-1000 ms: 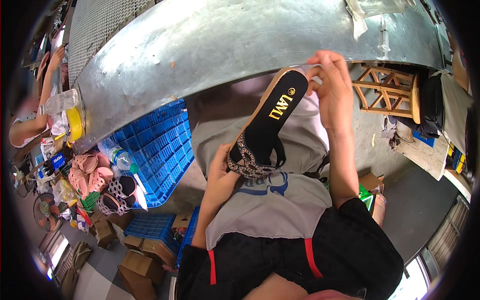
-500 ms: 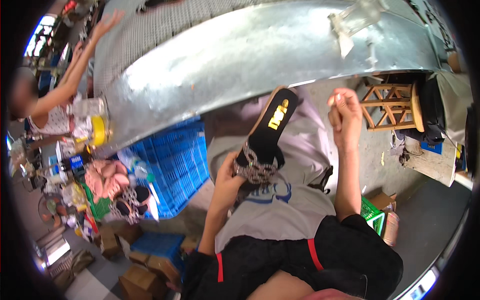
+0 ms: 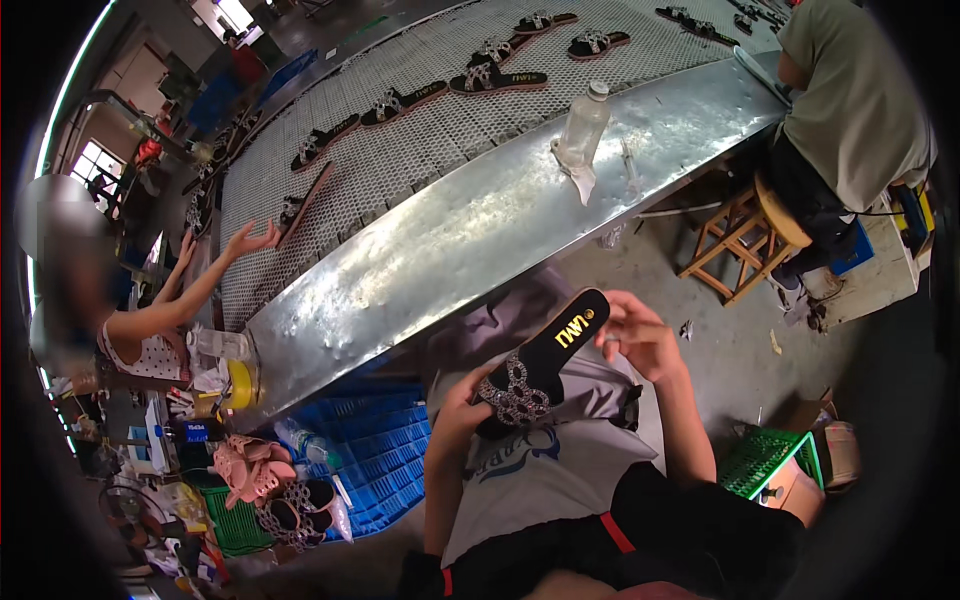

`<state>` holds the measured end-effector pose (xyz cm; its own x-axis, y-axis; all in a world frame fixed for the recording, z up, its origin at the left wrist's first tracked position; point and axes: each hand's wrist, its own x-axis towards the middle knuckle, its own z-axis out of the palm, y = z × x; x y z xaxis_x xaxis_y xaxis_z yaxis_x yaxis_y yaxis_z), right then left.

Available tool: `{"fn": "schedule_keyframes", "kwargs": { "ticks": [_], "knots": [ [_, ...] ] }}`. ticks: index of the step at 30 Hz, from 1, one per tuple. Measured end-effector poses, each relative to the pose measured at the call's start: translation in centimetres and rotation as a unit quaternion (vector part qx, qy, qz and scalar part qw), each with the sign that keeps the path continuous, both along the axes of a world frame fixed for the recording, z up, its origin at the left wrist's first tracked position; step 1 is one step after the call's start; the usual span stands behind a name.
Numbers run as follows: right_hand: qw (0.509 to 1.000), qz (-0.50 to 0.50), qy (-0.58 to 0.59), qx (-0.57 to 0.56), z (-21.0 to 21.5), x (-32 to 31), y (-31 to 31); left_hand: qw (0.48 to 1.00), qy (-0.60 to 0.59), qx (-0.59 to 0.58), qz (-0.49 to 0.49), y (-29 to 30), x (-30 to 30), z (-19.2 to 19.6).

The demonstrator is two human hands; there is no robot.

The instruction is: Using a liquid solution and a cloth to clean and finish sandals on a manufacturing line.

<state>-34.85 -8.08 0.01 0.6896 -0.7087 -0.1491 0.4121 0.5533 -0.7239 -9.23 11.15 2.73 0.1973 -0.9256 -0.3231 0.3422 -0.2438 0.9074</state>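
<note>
My left hand [image 3: 458, 408] grips a black slide sandal [image 3: 545, 365] by its toe end, over my lap. The sandal has a looped strap set with glittering stones and gold lettering on its black insole; its heel tilts up to the right. Close beside that heel is my right hand [image 3: 642, 338], fingers curled in toward the thumb. Whether it touches the sandal edge, and what is between its fingertips, I cannot make out. A grey apron [image 3: 560, 475] covers my lap beneath the sandal.
A metal ledge [image 3: 440, 235] borders a mesh conveyor [image 3: 400, 150] carrying several sandals. A clear bottle [image 3: 585, 122] stands on the ledge. A blue crate [image 3: 375, 455] is at left, a green crate [image 3: 765, 462] and wooden stool [image 3: 745, 240] at right. Co-workers sit on both sides.
My right hand has come in from the right to the sandal's heel. The view has shifted, bringing the conveyor's sandals into sight. My left hand keeps its grip.
</note>
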Motion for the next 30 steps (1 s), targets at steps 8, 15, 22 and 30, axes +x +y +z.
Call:
{"fn": "schedule_keyframes", "kwargs": {
  "ticks": [8, 15, 22, 30],
  "knots": [
    [0.992, -0.020, -0.116, 0.034, 0.2, -3.8, 0.5, 0.971, 0.049, 0.012, -0.232, -11.4, -0.2, 1.5],
    [0.966, -0.232, -0.093, -0.071, 2.1, -6.1, -5.5, 0.932, -0.014, -0.028, -0.360, -24.7, -3.4, 1.4],
    [0.865, -0.449, -0.020, -0.224, 1.3, -13.1, -16.2, 0.979, 0.045, -0.017, -0.198, -23.9, -3.3, 1.4],
    [0.898, -0.402, 0.035, -0.177, 2.0, -4.4, -30.7, 0.983, 0.036, 0.069, -0.168, -16.2, 0.2, -1.5]
  ]
}}
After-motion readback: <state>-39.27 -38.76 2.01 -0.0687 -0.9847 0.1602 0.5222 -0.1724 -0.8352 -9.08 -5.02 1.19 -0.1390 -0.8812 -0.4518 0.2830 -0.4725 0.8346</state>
